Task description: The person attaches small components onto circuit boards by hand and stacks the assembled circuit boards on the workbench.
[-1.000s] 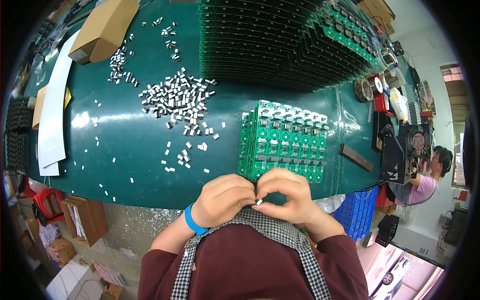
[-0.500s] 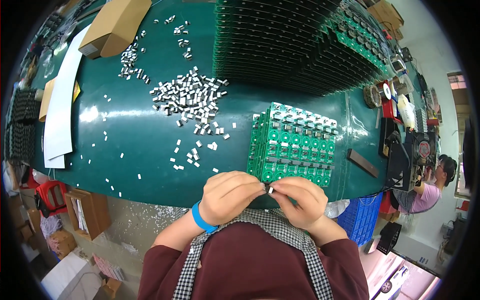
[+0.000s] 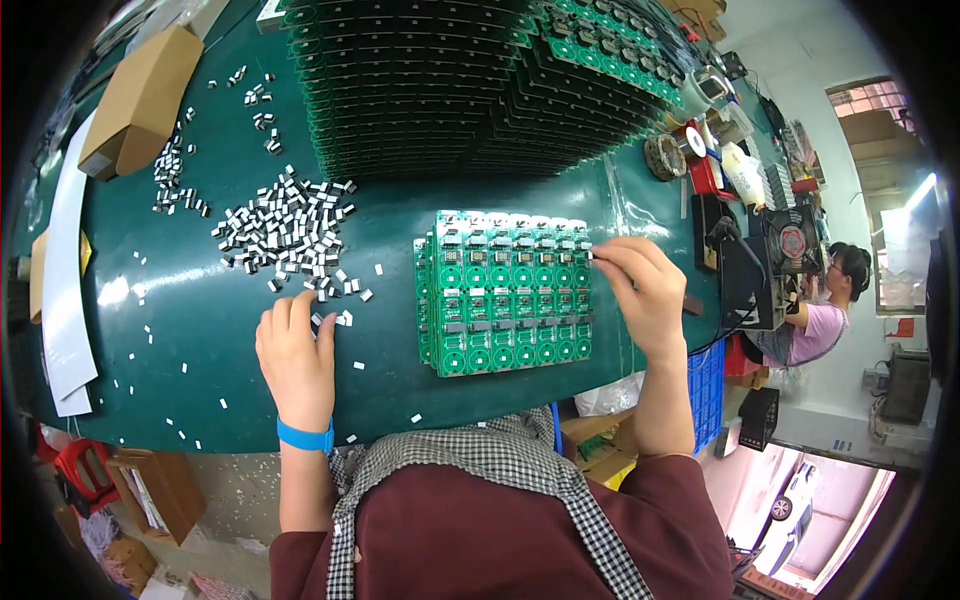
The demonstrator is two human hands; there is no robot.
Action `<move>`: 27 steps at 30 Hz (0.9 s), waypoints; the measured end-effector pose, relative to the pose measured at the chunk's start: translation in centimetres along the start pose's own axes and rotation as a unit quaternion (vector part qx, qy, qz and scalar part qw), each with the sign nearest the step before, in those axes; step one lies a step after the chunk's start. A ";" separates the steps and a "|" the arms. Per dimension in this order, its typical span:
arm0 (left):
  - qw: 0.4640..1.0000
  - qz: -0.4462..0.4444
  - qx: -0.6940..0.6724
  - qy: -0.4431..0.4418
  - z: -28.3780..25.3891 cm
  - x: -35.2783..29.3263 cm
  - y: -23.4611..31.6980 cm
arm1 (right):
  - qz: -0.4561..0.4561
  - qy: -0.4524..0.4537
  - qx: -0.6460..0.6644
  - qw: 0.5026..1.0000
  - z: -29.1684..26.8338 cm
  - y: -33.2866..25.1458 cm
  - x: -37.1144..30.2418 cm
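A stack of green circuit boards [image 3: 505,300] lies in front of me, its top panel carrying rows of small parts. My right hand [image 3: 645,290] is at the panel's upper right edge, thumb and forefinger pinched on a small white-faced block [image 3: 590,254], mostly hidden by the fingertips. To the left, my left hand [image 3: 297,360] rests at the near edge of a loose pile of small black-and-white blocks [image 3: 290,225]. Its fingers are stretched toward the pile and the thumb stands apart, with a few blocks beside the fingertips.
Tall racks of green boards [image 3: 400,100] stand behind the stack. A cardboard box [image 3: 140,100] and white sheets [image 3: 65,270] lie at the left. White scraps [image 3: 185,367] dot the green table. At the right are a solder spool [image 3: 690,140], a fan [image 3: 793,240] and a seated person [image 3: 825,310].
My hands were together at the table's near edge, fingering a small block. Now they are apart: the left has gone to the pile, the right to the board's right edge. The view has shifted.
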State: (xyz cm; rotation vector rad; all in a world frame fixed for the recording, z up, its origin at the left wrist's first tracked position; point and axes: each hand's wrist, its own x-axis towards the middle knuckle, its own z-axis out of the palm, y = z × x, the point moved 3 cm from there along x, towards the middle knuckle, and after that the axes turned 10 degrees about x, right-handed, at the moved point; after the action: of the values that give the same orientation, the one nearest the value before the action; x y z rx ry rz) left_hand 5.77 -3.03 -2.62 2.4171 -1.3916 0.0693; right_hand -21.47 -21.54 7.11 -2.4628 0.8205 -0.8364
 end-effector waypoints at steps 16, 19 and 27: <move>0.988 -0.007 -0.154 0.028 -0.1 -0.2 0.0 | -0.062 -0.029 -0.072 0.995 0.4 0.4 -0.1; 0.978 -0.027 -0.206 0.027 -0.5 -0.3 0.3 | -0.063 -0.038 -0.071 0.995 0.4 0.4 0.0; 0.932 -0.030 -0.361 0.003 -1.5 -0.8 1.5 | -0.061 -0.013 -0.048 0.997 1.2 0.9 -0.9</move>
State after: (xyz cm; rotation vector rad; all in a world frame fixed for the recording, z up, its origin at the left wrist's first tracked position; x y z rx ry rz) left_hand 4.29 -2.59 -0.92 1.8265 -1.0776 -0.3840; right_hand -21.62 -21.44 5.38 -2.6243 0.7220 -0.8243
